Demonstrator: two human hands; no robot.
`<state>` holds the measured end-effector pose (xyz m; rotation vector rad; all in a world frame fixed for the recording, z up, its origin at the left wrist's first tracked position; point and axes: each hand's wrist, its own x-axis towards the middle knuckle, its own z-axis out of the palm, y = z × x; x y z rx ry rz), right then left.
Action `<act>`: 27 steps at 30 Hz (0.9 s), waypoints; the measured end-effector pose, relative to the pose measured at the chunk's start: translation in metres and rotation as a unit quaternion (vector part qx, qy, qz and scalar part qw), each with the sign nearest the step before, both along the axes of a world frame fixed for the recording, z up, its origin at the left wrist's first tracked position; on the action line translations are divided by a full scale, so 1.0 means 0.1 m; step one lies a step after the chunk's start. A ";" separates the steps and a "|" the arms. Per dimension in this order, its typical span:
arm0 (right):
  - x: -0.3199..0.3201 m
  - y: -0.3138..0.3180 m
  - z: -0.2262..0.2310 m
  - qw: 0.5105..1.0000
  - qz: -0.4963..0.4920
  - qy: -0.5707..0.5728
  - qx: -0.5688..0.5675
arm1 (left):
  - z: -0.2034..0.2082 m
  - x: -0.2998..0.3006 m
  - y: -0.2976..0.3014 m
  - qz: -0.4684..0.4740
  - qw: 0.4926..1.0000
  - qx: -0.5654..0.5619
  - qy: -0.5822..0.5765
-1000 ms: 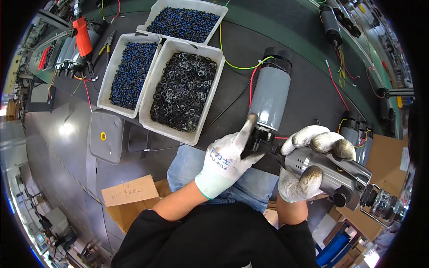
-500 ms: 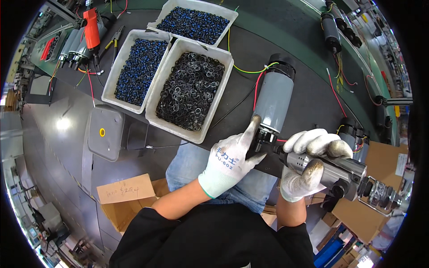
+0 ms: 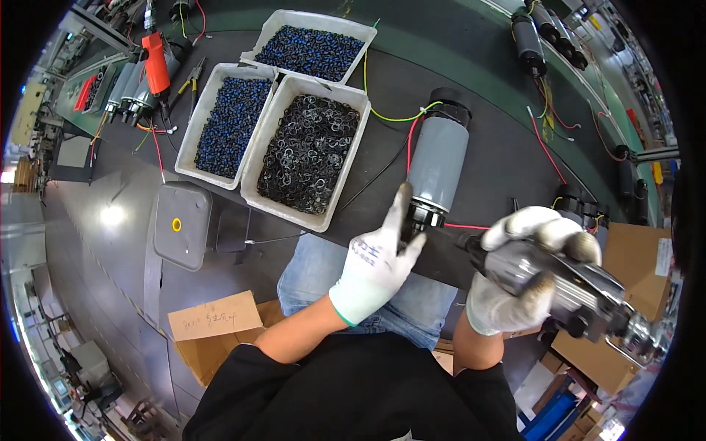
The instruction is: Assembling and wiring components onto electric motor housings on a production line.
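A grey cylindrical motor (image 3: 439, 158) with a black far cap and a black near end lies on the dark bench. My left hand (image 3: 375, 268), in a white glove, grips its near end, the index finger along the side and the thumb by the shaft. Part of that grip is hidden. In my gloved right hand (image 3: 533, 250) is a silver cylindrical power tool (image 3: 566, 287) with a dark tip and side knob, blurred by motion. Its tip points left, just right of the motor's near end and apart from it. Red and yellow-green wires (image 3: 397, 118) run beside the motor.
Left of the motor, one white bin (image 3: 351, 176) holds black rings; two others, a left bin (image 3: 184, 151) and a far bin (image 3: 309, 16), hold small blue-black parts. Pliers (image 3: 193, 81) and a red-orange tool (image 3: 155, 62) lie farther left. A cardboard box (image 3: 213, 320) stands below the bench.
The power tool and my right hand have moved slightly right, so its tip is farther from the motor. My left hand stays at the motor's end. The whole view has shifted a little.
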<state>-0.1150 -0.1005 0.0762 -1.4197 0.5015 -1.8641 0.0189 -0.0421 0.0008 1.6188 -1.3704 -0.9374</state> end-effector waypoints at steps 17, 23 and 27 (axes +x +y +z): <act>-0.64 0.11 -0.03 0.996 -0.009 -0.064 0.062 | 0.70 1.64 -1.26 0.091 0.824 -0.242 -0.505; -0.68 0.02 -0.19 0.994 -0.018 -0.011 0.110 | 0.21 2.29 -2.38 -0.105 0.806 -0.063 -0.579; -0.69 -0.03 -0.22 0.993 -0.012 -0.014 0.117 | 0.17 2.28 -2.43 -0.110 0.784 -0.063 -0.608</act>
